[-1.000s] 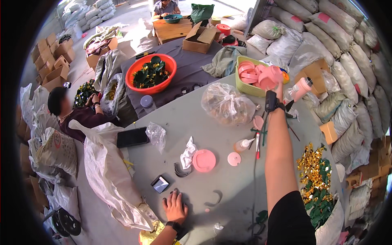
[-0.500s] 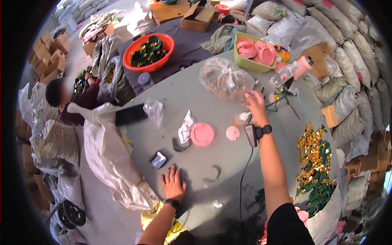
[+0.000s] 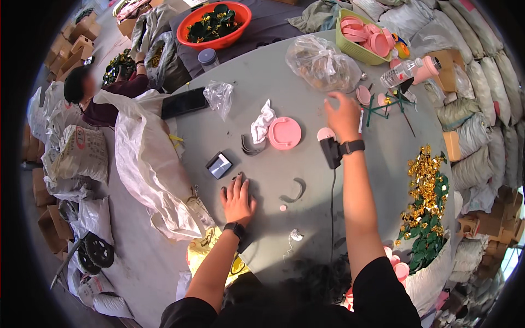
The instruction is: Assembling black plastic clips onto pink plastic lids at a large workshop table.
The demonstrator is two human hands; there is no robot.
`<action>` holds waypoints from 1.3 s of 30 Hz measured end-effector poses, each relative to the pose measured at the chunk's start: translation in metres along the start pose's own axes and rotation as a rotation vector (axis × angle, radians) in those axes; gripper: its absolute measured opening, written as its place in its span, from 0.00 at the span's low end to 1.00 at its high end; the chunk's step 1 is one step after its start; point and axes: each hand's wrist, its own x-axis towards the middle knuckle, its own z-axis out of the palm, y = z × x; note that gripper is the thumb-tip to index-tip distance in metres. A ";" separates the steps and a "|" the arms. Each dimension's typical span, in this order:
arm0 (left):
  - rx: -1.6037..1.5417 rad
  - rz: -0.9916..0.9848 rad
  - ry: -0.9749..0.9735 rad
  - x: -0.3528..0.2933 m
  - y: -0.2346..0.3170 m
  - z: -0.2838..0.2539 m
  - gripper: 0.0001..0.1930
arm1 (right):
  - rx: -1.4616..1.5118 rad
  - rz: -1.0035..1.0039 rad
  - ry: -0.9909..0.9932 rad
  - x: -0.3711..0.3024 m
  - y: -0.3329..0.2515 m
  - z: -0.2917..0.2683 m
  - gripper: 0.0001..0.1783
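My left hand (image 3: 238,201) lies flat on the grey table with its fingers spread, holding nothing. Just beyond it is a small dark and silver box-shaped device (image 3: 220,165). My right hand (image 3: 343,116) is farther out with its fingers curled. It covers the spot where a small bottle stood; whatever is in its grasp is hidden. A pink disc (image 3: 326,134) lies beside its wrist, and a slim white pen-like stick (image 3: 361,121) is to its right. Left of it rest a round pink lid (image 3: 284,133), a crumpled white tissue (image 3: 263,121) and a grey curved band (image 3: 252,145).
A clear plastic bag (image 3: 322,63) lies beyond my right hand. A green basket (image 3: 361,50) of pink parts, a water bottle (image 3: 401,74) and green stick stands (image 3: 383,106) are at far right. Gold and green garlands (image 3: 424,208) hang at right. A person (image 3: 104,93) works at left.
The view has tilted, so the table sits higher in the picture. My right hand's fingers have gone from spread to curled, over the small bottle, now out of sight. My left hand stays flat.
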 end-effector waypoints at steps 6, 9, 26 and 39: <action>-0.032 0.020 0.000 0.002 0.007 0.004 0.27 | 0.461 0.190 -0.105 0.030 0.073 -0.017 0.17; -0.022 0.011 -0.003 -0.001 0.000 0.004 0.27 | 0.529 0.184 -0.053 0.025 0.055 -0.030 0.17; -0.016 0.025 0.006 0.003 0.007 0.004 0.28 | 0.010 0.046 -0.271 -0.084 -0.041 0.091 0.51; 0.008 -0.023 -0.069 0.001 -0.004 -0.002 0.30 | 0.521 0.174 -0.055 0.102 0.031 -0.102 0.46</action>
